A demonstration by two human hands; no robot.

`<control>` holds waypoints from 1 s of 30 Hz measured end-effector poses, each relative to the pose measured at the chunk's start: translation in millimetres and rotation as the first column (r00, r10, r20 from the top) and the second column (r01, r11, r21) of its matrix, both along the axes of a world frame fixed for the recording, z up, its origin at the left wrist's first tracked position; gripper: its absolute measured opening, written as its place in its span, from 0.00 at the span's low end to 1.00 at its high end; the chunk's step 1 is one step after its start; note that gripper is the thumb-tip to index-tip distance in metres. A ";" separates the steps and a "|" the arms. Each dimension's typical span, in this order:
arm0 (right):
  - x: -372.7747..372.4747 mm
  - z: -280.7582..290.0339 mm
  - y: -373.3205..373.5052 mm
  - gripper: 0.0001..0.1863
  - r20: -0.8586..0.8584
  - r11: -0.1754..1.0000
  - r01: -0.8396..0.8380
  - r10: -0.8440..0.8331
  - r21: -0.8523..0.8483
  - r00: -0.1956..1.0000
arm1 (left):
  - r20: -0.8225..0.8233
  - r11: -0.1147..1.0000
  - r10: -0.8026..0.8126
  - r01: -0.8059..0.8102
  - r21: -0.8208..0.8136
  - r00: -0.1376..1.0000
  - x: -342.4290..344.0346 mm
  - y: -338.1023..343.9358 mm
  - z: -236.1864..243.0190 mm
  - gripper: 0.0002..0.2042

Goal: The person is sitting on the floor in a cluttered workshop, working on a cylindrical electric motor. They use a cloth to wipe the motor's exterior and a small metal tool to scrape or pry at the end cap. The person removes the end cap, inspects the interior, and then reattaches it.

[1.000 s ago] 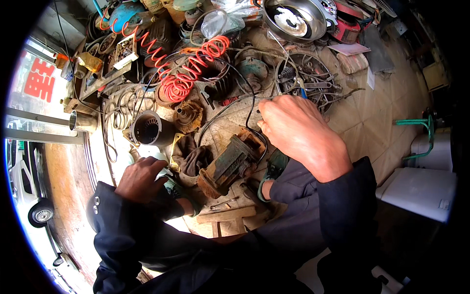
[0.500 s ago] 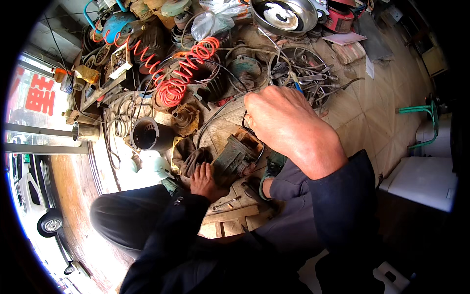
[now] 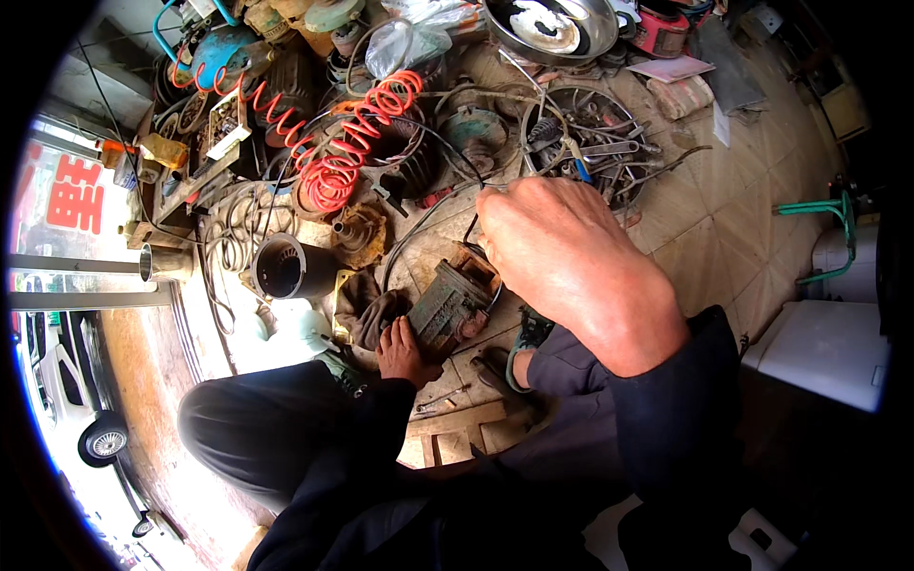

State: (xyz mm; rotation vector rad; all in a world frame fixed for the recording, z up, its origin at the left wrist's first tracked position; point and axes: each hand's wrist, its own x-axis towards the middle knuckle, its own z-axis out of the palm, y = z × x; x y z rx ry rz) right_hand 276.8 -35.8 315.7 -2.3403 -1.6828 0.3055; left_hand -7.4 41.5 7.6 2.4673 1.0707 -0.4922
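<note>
My right hand (image 3: 576,262) is raised over the floor, its fingers curled into a closed fist, back of the hand facing up. Whatever it grips is hidden beneath the fingers; a thin dark cable (image 3: 470,229) shows beside its knuckles. Below and to its left lies a worn, greenish-grey electric motor (image 3: 446,314) with an opened box on its far end. My left hand (image 3: 404,354) rests against the motor's near left side, fingers stretched out over the casing. A dark crumpled rag (image 3: 373,309) touches that area on the left.
Past the motor stand a black hollow cylinder (image 3: 288,265), a rusty flanged part (image 3: 358,235) and a red coiled hose (image 3: 333,176). A round basket of tools (image 3: 609,147) is beyond my right hand. A wrench (image 3: 441,399) lies near my feet; white boxes (image 3: 824,352) stand right.
My right fist has shifted slightly right and down in the picture, still closed. My left hand stays at the motor, its fingers a little closer together.
</note>
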 end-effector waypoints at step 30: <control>0.3 -10.3 -11.2 0.06 -0.051 0.968 -0.047 0.061 0.245 0.997 | 0.012 0.976 -0.086 0.087 -0.198 0.996 -11.9 61.6 -31.4 0.65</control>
